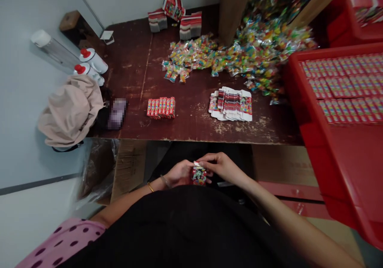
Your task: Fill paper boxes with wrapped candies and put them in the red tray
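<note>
A small printed box (199,175) is held low in front of my body, below the table's front edge. My left hand (180,172) grips its left side. The fingers of my right hand (220,166) are closed on its white top end. On the table (128,76) stands a short row of small red boxes (160,107). To the right of that row lies a stack of flat, unfolded cartons (230,104). Behind them spreads a heap of wrapped candies (239,58) in clear packets.
A red tray (326,136) with rows of packed boxes (344,88) juts out at the right. Carton bundles (190,25) stand at the back. White bottles (93,61) and a beige cloth item (72,110) are at the left. A wooden post (235,8) rises behind.
</note>
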{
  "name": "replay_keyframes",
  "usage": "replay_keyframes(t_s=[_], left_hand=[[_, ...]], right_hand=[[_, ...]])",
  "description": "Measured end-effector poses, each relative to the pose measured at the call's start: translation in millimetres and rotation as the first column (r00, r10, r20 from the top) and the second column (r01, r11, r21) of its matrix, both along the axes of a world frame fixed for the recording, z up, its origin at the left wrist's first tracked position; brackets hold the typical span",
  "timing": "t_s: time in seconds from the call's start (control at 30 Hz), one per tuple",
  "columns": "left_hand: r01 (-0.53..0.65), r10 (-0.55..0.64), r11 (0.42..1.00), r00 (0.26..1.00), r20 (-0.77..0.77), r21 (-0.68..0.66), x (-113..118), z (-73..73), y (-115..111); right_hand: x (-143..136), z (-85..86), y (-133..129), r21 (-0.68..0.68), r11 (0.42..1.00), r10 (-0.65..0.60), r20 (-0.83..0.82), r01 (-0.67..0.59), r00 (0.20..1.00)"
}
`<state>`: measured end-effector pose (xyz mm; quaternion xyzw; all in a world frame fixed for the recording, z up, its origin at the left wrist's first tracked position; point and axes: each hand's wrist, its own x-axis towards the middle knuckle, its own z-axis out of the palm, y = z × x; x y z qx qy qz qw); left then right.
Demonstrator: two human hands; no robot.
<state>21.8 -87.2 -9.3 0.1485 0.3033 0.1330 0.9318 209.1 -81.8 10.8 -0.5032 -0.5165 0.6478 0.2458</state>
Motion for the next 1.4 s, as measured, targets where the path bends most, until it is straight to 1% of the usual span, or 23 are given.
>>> replay_keyframes(t_s=[0.1, 0.17, 0.23, 0.3, 0.37, 0.43, 0.5, 0.53, 0.57, 0.6, 0.67, 0.73, 0.77, 0.8, 0.87, 0.9, 0.93, 1.0, 1.07, 1.13, 1.23, 1.33, 1.4], left_hand=[[0.007, -0.007, 0.998, 1.000, 0.000, 0.064, -4, 3.4, 0], [0.042, -0.038, 0.993, 0.999, -0.039, 0.107, -6, 6.2, -1], [0.069, -0.063, 0.993, 0.996, -0.061, 0.100, -6, 8.0, -2], [0.071, -0.065, 0.995, 0.994, -0.086, 0.069, -4, 8.9, -2], [-0.003, 0.010, 0.998, 0.992, -0.123, 0.062, 0, 10.5, 1], [-0.194, 0.214, 0.971, 0.965, -0.148, 0.139, 6, 14.3, 11], [-0.385, 0.433, 0.879, 0.892, -0.130, 0.283, 12, 20.7, 26], [-0.432, 0.504, 0.822, 0.855, -0.122, 0.370, 14, 24.3, 35], [-0.431, 0.538, 0.776, 0.834, -0.126, 0.461, 14, 27.9, 44], [-0.379, 0.527, 0.752, 0.837, -0.146, 0.539, 15, 31.1, 52], [-0.185, 0.389, 0.760, 0.897, -0.208, 0.623, 13, 35.7, 67], [0.040, 0.141, 0.790, 0.960, -0.244, 0.612, 10, 36.9, 77], [0.131, 0.034, 0.787, 0.967, -0.253, 0.604, 10, 36.1, 80], [0.197, -0.032, 0.770, 0.962, -0.271, 0.607, 10, 34.3, 83], [0.251, -0.040, 0.734, 0.944, -0.328, 0.631, 12, 28.3, 86], [0.231, 0.001, 0.734, 0.940, -0.342, 0.639, 14, 24.4, 86], [0.180, 0.060, 0.751, 0.939, -0.338, 0.635, 16, 20.4, 86], [0.014, 0.195, 0.813, 0.935, -0.295, 0.582, 21, 13.0, 84], [-0.141, 0.317, 0.840, 0.911, -0.264, 0.523, 23, 8.6, 81], [-0.205, 0.368, 0.842, 0.894, -0.255, 0.499, 21, 8.4, 79], [-0.227, 0.401, 0.826, 0.879, -0.256, 0.516, 9, 13.1, 77], [-0.239, 0.428, 0.817, 0.861, -0.275, 0.524, -9, 16.5, 76], [-0.224, 0.410, 0.829, 0.866, -0.285, 0.513, -17, 16.3, 75]], right_hand=[[2, 3.6, 3, 0.169, 0.985, 0.022, 0.078, -0.035, 0.997], [8, 9.1, 3, 0.256, 0.957, 0.116, 0.086, -0.135, 0.989], [15, 12.5, 0, 0.292, 0.925, 0.230, 0.085, -0.245, 0.970], [17, 9.8, -9, 0.297, 0.911, 0.267, 0.105, -0.286, 0.958], [11, 1.0, -21, 0.288, 0.936, 0.186, 0.092, -0.205, 0.978], [0, -10.4, -30, 0.270, 0.963, 0.012, 0.007, -0.014, 1.000], [-7, -18.4, -29, 0.208, 0.959, -0.172, -0.122, 0.195, 0.977], [-8, -19.2, -24, 0.153, 0.951, -0.247, -0.144, 0.268, 0.958], [-6, -17.3, -16, 0.116, 0.940, -0.304, -0.149, 0.322, 0.941], [-2, -12.7, -6, 0.100, 0.929, -0.343, -0.135, 0.357, 0.930], [9, 1.5, 17, 0.136, 0.925, -0.345, -0.094, 0.355, 0.934], [22, 15.5, 45, 0.212, 0.950, -0.225, -0.045, 0.229, 0.973], [29, 20.4, 61, 0.258, 0.956, -0.148, 0.003, 0.142, 0.989], [36, 23.5, 80, 0.320, 0.945, -0.101, 0.097, 0.065, 0.990], [55, 25.1, 124, 0.467, 0.884, -0.166, 0.356, -0.021, 0.920], [64, 24.4, 149, 0.556, 0.830, -0.299, 0.512, -0.045, 0.805], [73, 23.1, 176, 0.598, 0.801, -0.391, 0.566, -0.035, 0.725], [85, 19.6, 229, 0.635, 0.772, -0.476, 0.619, -0.041, 0.625], [84, 14.7, 273, 0.643, 0.761, -0.491, 0.656, -0.084, 0.573], [68, 7.8, 302, 0.639, 0.756, -0.485, 0.692, -0.141, 0.535], [30, -4.6, 314, 0.617, 0.764, -0.479, 0.739, -0.191, 0.473], [-8, -13.1, 305, 0.599, 0.773, -0.484, 0.771, -0.210, 0.414], [-29, -13.8, 301, 0.602, 0.757, -0.482, 0.777, -0.254, 0.405]])
